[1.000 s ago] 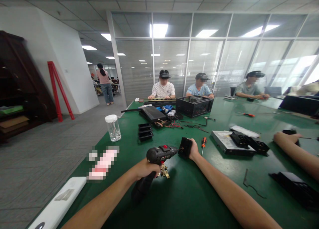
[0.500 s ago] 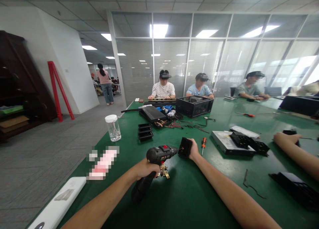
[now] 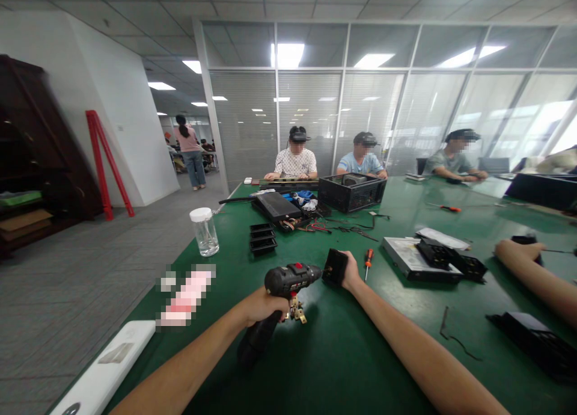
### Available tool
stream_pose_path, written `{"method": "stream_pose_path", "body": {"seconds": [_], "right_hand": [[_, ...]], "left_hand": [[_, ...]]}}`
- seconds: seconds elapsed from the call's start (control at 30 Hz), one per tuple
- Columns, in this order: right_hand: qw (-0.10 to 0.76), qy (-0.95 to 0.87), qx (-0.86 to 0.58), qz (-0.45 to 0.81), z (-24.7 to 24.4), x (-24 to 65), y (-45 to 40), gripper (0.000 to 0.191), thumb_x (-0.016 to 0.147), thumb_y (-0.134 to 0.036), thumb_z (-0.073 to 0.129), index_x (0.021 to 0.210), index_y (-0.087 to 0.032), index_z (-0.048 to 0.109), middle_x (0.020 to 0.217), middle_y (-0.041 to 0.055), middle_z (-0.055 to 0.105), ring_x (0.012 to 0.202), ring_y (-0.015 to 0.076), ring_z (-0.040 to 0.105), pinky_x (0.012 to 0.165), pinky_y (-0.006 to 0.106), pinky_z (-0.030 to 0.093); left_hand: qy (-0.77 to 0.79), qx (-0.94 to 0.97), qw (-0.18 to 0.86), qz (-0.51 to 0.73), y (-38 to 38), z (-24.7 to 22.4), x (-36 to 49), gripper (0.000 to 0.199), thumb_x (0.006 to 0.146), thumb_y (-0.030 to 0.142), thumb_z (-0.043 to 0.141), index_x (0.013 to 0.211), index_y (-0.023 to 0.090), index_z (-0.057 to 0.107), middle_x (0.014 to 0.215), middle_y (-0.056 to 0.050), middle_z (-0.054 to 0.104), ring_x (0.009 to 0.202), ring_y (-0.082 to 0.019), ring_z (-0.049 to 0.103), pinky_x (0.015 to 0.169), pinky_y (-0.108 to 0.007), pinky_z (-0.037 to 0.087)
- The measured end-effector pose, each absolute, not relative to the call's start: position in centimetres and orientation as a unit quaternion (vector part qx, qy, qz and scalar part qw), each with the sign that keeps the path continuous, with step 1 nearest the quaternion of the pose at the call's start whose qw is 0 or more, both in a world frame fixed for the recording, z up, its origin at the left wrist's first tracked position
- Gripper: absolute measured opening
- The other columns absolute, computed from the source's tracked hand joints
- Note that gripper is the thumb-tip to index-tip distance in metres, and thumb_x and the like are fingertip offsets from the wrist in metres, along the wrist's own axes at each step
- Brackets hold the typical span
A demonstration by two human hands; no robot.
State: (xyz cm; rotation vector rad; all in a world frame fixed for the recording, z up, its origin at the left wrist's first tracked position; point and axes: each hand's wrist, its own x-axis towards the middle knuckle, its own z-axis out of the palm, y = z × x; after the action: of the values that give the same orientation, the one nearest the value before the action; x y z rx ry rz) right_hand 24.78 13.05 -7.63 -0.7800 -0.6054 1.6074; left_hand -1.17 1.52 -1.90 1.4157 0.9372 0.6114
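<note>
My left hand (image 3: 264, 307) is wrapped round the grip of a black cordless drill (image 3: 288, 279), whose chuck points right. In my right hand (image 3: 351, 272) is a small black plastic box-shaped part (image 3: 334, 267), tilted toward the drill. The chuck's tip is close against the part's left side; whether the bit touches it I cannot tell. Small brass-coloured metal pieces (image 3: 297, 313) lie on the table just beyond my left hand, partly hidden by it and the drill. To the right of my right hand lies an orange-handled screwdriver (image 3: 368, 258).
Several black plastic frames (image 3: 262, 239) and a clear jar with white lid (image 3: 205, 231) stand farther back. A black computer case (image 3: 351, 192) and cables lie beyond. At right are a silver drive-like box (image 3: 419, 260) and another person's hand (image 3: 518, 249). A white power strip-like object (image 3: 108, 361) lies left.
My hands, the drill and the black part stay practically where they were. Across the table, a seated person's hand has shifted slightly to the left.
</note>
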Motion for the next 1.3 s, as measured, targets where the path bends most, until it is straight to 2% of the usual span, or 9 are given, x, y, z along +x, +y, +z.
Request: {"method": "stream_pose_path", "body": {"seconds": [0.43,0.7,1.3], "right_hand": [[0.578,-0.268,-0.335,0.694,-8.1,25.0,13.3,0.022,0.071,-0.04,0.044,0.066,-0.02,0.051,0.049,0.0015,0.054,0.04,0.017,0.05,0.04,0.031,0.041],[0.591,-0.263,-0.337,0.684,-8.0,24.9,13.4,0.02,0.072,-0.038,0.045,0.063,-0.02,0.05,0.048,0.001,0.053,0.041,0.0164,0.049,0.04,0.03,0.04],[0.595,-0.256,-0.332,0.686,-8.3,24.9,13.7,0.021,0.072,-0.038,0.046,0.062,-0.021,0.049,0.047,0.0005,0.051,0.041,0.0159,0.048,0.04,0.028,0.04]], "left_hand": [[0.401,0.611,0.634,0.253,1.3,-1.3,-1.1,0.008,0.055,0.013,0.053,0.061,0.011,0.058,0.053,0.0,0.054,0.049,-0.011,0.047,0.052,-0.025,0.036],[0.414,0.608,0.624,0.262,1.4,-1.7,-1.1,0.011,0.054,0.014,0.053,0.064,0.011,0.059,0.054,0.0,0.054,0.049,-0.012,0.046,0.052,-0.026,0.037],[0.408,0.606,0.634,0.255,1.2,-0.9,-1.0,0.006,0.055,0.014,0.054,0.059,0.012,0.057,0.051,0.001,0.053,0.05,-0.012,0.047,0.053,-0.025,0.036]]}}
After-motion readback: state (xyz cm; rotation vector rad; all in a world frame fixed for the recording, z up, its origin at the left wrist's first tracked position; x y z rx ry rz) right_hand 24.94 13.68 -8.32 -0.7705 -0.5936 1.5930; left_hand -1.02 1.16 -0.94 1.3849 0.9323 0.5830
